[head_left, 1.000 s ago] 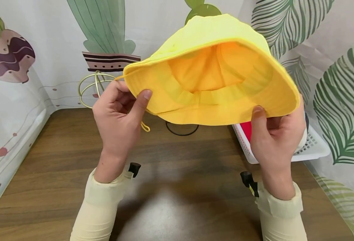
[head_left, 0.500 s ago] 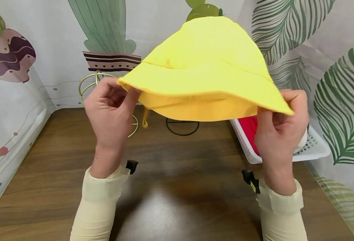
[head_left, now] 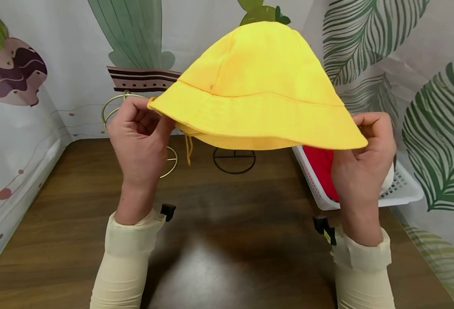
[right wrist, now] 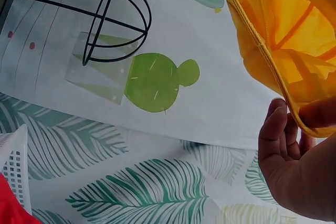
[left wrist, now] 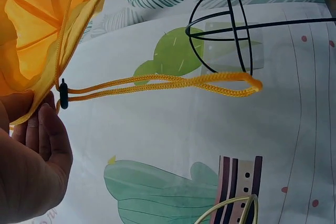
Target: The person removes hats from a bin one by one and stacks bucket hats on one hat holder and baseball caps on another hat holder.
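Observation:
A yellow bucket hat (head_left: 265, 81) hangs above the table with its crown up and its outer side facing me. My left hand (head_left: 140, 139) pinches the brim's left end between thumb and fingers. At the opposite end my right hand (head_left: 366, 165) pinches the brim, its thumb partly hidden beneath. In the left wrist view a looped yellow cord (left wrist: 168, 81) with a black cord lock (left wrist: 64, 94) dangles from the hat beside the left hand (left wrist: 37, 156). Part of the hat's inside shows in the right wrist view, near the right hand (right wrist: 294, 156).
Behind the hat stands a black wire hat stand (right wrist: 118, 24), its round base (head_left: 234, 171) on the wooden table (head_left: 234, 231). A gold wire stand (head_left: 174, 165) is behind the left hand. A white basket (head_left: 408, 193) with red cloth (head_left: 319, 171) sits at the right.
The hat has tipped from showing its inside to showing its outer crown and brim. Both hands keep their pinch on the brim; the right one has turned slightly with it.

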Demonstrator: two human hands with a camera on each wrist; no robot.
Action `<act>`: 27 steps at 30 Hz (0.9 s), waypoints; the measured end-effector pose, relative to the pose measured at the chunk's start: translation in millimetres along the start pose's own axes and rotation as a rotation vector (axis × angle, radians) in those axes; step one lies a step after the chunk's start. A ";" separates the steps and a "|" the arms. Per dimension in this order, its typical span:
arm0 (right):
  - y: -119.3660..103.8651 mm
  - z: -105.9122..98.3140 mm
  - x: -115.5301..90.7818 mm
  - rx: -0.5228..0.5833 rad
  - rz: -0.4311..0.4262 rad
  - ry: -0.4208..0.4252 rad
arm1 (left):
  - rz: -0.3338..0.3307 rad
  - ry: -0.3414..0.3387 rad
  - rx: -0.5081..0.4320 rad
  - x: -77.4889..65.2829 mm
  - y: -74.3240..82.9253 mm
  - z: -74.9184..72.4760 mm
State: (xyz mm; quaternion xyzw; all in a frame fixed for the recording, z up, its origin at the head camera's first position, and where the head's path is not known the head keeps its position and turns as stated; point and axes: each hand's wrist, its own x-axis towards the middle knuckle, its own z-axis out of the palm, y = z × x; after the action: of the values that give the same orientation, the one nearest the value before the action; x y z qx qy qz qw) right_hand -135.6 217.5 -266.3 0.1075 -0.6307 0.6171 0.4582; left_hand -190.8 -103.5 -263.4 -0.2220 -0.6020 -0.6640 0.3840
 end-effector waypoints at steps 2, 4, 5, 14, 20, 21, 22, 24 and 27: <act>1.3 -0.6 0.6 -0.008 0.006 -0.006 | -0.002 -0.010 -0.011 0.1 -0.7 0.2; 2.2 -2.0 1.0 -0.059 0.006 -0.013 | 0.006 -0.020 -0.019 0.4 -1.5 0.3; 2.6 -2.6 1.2 -0.085 0.005 -0.016 | 0.014 -0.023 -0.016 0.5 -1.9 0.1; 2.6 -5.8 0.8 -0.053 0.038 -0.053 | 0.077 -0.012 0.006 2.2 -4.9 -3.8; 1.8 -8.2 0.9 -0.074 0.175 -0.009 | 0.098 -0.018 -0.023 3.1 -6.0 -3.7; 2.0 -9.1 1.2 -0.065 0.205 0.001 | 0.103 -0.016 -0.031 3.2 -5.9 -3.5; 2.5 -10.1 1.8 -0.057 0.226 0.003 | 0.105 -0.012 -0.043 3.2 -5.7 -3.3; 3.7 -11.8 3.2 -0.020 0.276 -0.006 | 0.107 -0.003 -0.066 3.5 -5.2 -2.8; 5.8 -13.8 4.9 0.084 0.338 -0.046 | 0.111 0.001 -0.085 3.5 -4.4 -2.4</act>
State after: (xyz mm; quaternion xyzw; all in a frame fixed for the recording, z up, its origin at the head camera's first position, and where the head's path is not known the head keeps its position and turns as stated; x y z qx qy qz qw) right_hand -136.2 232.9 -269.2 0.0332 -0.6236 0.7086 0.3286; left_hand -195.9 -106.8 -264.0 -0.2707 -0.5597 -0.6669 0.4107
